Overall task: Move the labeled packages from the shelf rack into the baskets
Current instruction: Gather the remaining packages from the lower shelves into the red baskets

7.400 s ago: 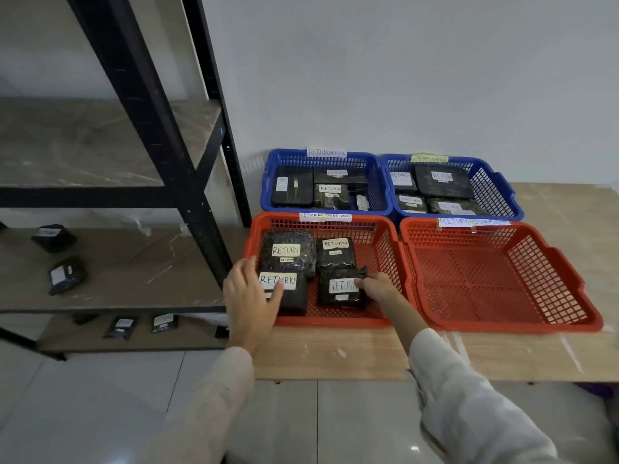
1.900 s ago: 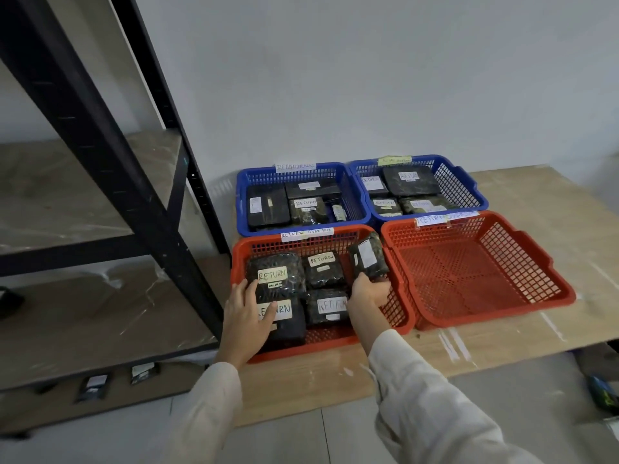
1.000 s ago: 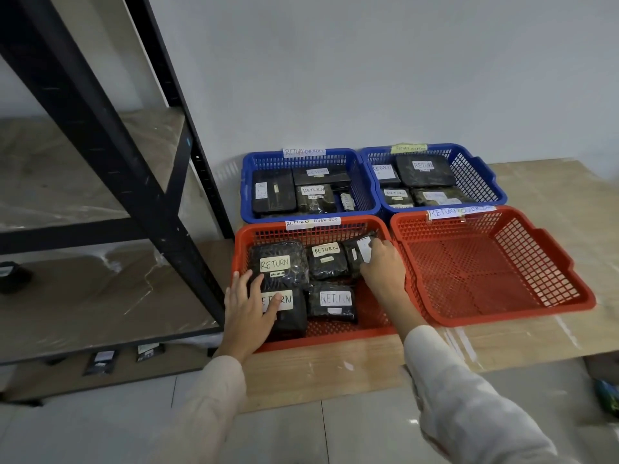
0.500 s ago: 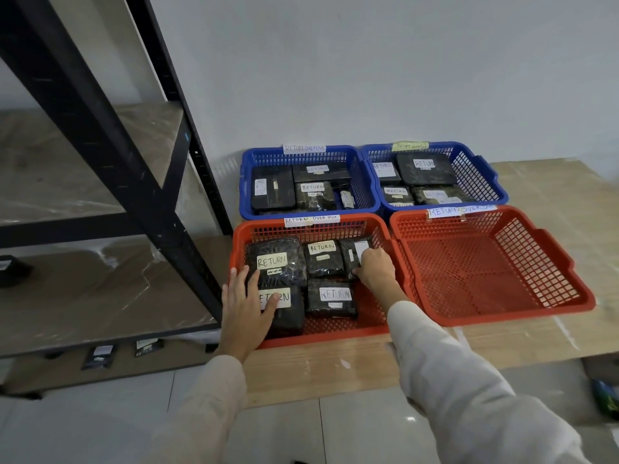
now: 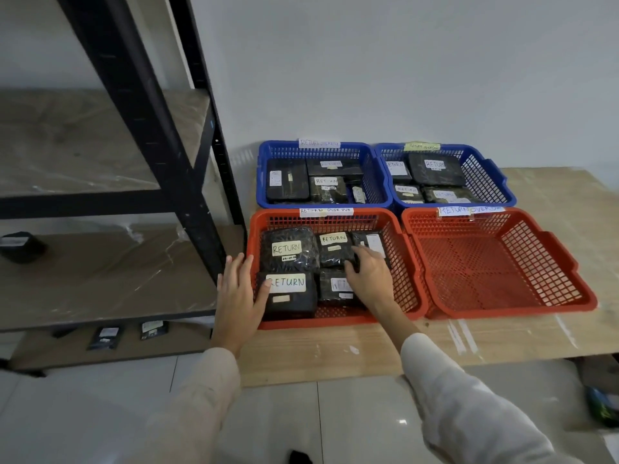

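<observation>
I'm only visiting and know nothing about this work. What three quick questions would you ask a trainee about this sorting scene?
1. True or false: the right red basket is empty.
2. How many baskets sit on the table?
3. Where is the right hand? A) in a blue basket B) in the left red basket C) on the shelf

Key: 1 true; 2 four; 3 B.

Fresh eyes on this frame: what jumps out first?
The left red basket, front of the wooden table, is packed with black RETURN packages; the left hand rests at its rim, the right hand on the packages. The right red basket beside it holds nothing; both blue baskets behind are filled.
</observation>
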